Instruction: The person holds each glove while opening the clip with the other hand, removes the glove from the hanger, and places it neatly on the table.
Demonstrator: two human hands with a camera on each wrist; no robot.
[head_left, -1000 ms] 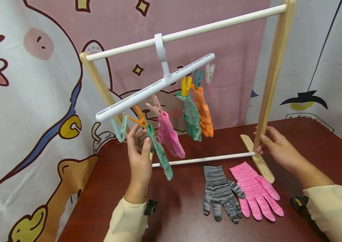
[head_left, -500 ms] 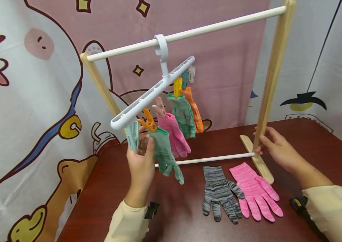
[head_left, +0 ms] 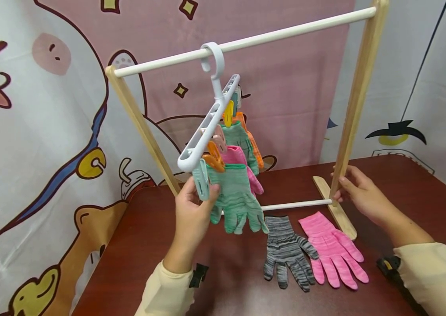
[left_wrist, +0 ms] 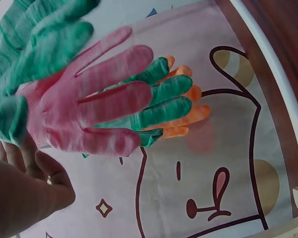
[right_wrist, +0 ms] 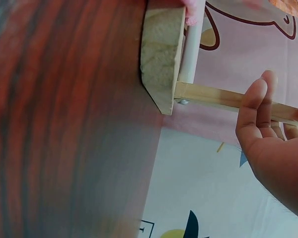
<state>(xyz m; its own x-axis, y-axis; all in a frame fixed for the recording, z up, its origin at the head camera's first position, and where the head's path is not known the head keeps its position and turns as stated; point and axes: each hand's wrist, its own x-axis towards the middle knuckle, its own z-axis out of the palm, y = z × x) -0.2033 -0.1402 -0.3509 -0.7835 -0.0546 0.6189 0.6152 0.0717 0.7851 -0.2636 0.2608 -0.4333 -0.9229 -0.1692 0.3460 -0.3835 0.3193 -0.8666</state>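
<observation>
The slotted white hanger (head_left: 218,101) bears green, pink and orange gloves (head_left: 232,188).

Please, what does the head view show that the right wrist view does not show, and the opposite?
Only the head view shows the long white plastic hanger, the mint-green knit glove clipped nearest the camera, and the person's left hand.

Only the right wrist view shows the small shiny metal fastener near the bottom end of the straight pale wooden post.

Both share the right hand gripping that post, the thin white lower rod and the dark red-brown tabletop.
</observation>
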